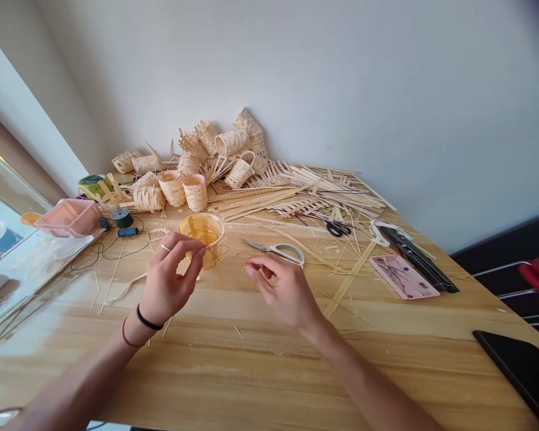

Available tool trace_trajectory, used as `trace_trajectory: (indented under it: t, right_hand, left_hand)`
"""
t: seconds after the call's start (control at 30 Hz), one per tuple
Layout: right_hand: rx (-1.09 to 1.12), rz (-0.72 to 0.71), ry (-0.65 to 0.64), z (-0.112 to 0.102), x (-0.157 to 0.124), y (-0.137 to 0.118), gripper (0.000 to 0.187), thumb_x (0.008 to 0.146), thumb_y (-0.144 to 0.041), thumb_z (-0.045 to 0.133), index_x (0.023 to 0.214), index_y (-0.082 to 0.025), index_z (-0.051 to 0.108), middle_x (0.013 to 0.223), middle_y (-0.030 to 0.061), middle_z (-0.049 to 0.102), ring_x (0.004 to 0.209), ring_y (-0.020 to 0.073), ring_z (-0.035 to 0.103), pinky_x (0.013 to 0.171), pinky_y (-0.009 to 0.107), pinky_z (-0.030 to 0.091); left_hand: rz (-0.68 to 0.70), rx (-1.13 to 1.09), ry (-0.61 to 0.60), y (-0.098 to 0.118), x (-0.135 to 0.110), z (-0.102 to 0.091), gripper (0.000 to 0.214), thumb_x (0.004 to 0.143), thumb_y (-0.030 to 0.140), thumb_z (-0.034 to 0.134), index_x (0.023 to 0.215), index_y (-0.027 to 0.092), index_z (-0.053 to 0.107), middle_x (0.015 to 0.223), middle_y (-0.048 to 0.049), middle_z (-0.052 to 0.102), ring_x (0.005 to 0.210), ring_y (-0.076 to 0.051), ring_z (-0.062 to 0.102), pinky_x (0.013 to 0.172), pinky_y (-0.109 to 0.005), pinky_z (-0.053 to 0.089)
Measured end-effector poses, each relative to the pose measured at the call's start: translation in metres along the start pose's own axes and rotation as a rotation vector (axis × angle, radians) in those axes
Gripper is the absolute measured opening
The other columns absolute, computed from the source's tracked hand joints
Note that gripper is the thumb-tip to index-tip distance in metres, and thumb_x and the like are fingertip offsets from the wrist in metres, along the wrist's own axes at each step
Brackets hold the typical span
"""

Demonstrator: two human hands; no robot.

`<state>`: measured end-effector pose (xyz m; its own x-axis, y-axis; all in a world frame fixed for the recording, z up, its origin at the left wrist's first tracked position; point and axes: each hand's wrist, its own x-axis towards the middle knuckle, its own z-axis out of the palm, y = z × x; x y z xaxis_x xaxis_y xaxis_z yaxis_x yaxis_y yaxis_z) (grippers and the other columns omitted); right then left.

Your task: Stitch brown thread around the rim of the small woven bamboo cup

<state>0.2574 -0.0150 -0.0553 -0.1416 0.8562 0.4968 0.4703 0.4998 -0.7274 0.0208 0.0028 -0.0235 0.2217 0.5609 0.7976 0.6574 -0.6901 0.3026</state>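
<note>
My left hand [173, 272] pinches pale rim [221, 226] of yellow container [195, 225], left of frame centre. My right hand [278, 282], near centre, pinches thin dark thread [230, 255]. Scissors [288, 252] just beyond.

Wooden table [233, 377], baskets [195, 194], scissors [268, 248], perhaps thread spool [123, 219]

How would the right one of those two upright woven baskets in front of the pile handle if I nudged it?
The woven basket is probably light, being hollow and woven from thin strips. It may tip if pushed high up, since it looks taller than wide.
</note>
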Motion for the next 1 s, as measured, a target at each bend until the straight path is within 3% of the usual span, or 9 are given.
trace_trajectory:
  t: [0.23,0.37,0.43,0.67,1.0]
  right_hand:
    - [-0.029,-0.02,-0.037,0.023,-0.005,0.01,0.018,0.091,-0.033,0.081,0.103,-0.023,0.072,0.09,0.0065,0.074,0.087,0.0256,0.07,0.08,0.039,0.055]
    - [-0.045,-0.032,-0.016,0.028,-0.006,0.012,0.002,0.096,-0.023,0.073,0.096,-0.022,0.071,0.087,0.0071,0.073,0.084,0.0248,0.069,0.078,0.039,0.054]
    - [-0.039,-0.048,-0.021,0.028,-0.006,0.011,0.008,0.098,-0.018,0.067,0.091,-0.021,0.071,0.085,0.0069,0.072,0.08,0.0229,0.068,0.074,0.037,0.053]
    - [-0.024,-0.087,-0.07,0.014,-0.004,0.004,0.02,0.097,-0.016,0.058,0.078,-0.022,0.063,0.075,0.0033,0.066,0.071,0.0193,0.061,0.067,0.032,0.047]
    - [-0.03,-0.061,-0.017,-0.016,0.005,0.004,0.024,0.097,-0.024,0.059,0.073,-0.023,0.061,0.069,0.0005,0.062,0.067,0.0179,0.055,0.064,0.032,0.041]
  left_hand:
    - [0.068,-0.104,-0.055,0.021,-0.004,0.001,0.013,0.097,0.011,0.065,0.104,0.022,0.067,0.092,-0.0026,0.069,0.084,-0.014,0.065,0.074,-0.03,0.055]
    - [0.082,-0.118,-0.059,0.022,-0.006,0.003,0.015,0.096,0.009,0.065,0.105,0.022,0.067,0.093,-0.0022,0.07,0.086,-0.014,0.065,0.076,-0.029,0.055]
    - [0.069,-0.112,-0.048,0.021,-0.006,0.003,0.014,0.096,0.01,0.065,0.104,0.022,0.067,0.093,-0.0022,0.069,0.085,-0.014,0.065,0.075,-0.028,0.055]
    - [0.012,-0.052,-0.022,0.01,-0.003,0.004,0.007,0.098,0.014,0.064,0.099,0.02,0.067,0.089,-0.0024,0.068,0.077,-0.013,0.061,0.068,-0.027,0.052]
    - [-0.086,0.059,0.031,-0.018,0.0,0.002,0.005,0.097,0.018,0.065,0.094,0.02,0.069,0.084,-0.0008,0.065,0.07,-0.012,0.056,0.065,-0.026,0.047]
